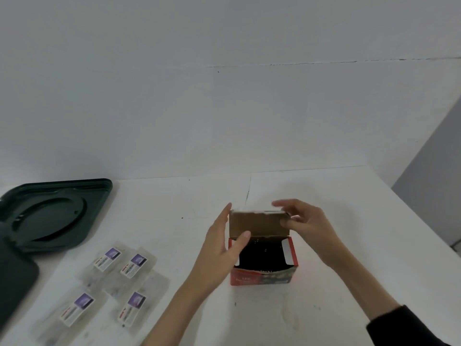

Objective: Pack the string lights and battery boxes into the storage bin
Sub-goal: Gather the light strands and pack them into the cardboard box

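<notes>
A red cardboard box (264, 277) stands upright on the white table (336, 283), its brown lid flap (259, 224) raised at the far side and something dark and indistinct inside. The left hand (222, 250) grips the flap's left edge, thumb on the inner face and fingers behind it. The right hand (306, 223) pinches the flap's upper right corner with curled fingers, though that hand is blurred. Well left of the box lie four clear plastic packets (136, 265) with purple-and-white labels, close together and flat. Farther left of the box a dark green lid (52, 213) lies flat, touching a dark green container (15, 278) at the picture's edge.
</notes>
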Motion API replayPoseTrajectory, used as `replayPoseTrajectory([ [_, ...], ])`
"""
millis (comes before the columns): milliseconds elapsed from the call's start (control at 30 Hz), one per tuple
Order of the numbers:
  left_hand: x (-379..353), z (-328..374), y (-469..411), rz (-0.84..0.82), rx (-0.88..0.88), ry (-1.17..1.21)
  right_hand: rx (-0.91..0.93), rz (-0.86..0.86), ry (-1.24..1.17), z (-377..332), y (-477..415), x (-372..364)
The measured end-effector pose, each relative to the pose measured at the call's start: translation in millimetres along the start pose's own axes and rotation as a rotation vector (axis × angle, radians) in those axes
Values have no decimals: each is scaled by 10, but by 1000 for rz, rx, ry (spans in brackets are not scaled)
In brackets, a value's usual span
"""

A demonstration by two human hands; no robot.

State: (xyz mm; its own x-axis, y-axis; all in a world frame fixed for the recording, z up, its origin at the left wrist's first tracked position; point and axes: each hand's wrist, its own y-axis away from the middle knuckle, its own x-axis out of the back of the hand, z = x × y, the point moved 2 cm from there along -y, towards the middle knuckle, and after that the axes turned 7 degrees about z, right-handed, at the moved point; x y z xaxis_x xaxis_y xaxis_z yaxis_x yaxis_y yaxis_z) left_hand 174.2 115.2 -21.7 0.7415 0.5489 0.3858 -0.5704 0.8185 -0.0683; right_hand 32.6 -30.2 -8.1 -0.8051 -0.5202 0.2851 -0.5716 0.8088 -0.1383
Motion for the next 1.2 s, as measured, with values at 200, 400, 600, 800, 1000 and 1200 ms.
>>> replayPoseTrajectory([
  [200,1,-60,85,-58,-383,-313,315,-208,470,51,340,100],
  [400,-30,-291,107,-72,-467,-381,380,-274,483,175,477,113],
  [600,-55,-311,164,-114,-474,-379,332,-285,433,206,524,101],
  [800,-66,-390,262,-119,-572,-560,411,-172,436,315,521,83],
  [1000,-101,-477,255,-38,-719,-799,610,-156,602,377,594,66],
  [1200,-140,-458,268,64,-816,-771,683,-32,635,499,633,-38],
])
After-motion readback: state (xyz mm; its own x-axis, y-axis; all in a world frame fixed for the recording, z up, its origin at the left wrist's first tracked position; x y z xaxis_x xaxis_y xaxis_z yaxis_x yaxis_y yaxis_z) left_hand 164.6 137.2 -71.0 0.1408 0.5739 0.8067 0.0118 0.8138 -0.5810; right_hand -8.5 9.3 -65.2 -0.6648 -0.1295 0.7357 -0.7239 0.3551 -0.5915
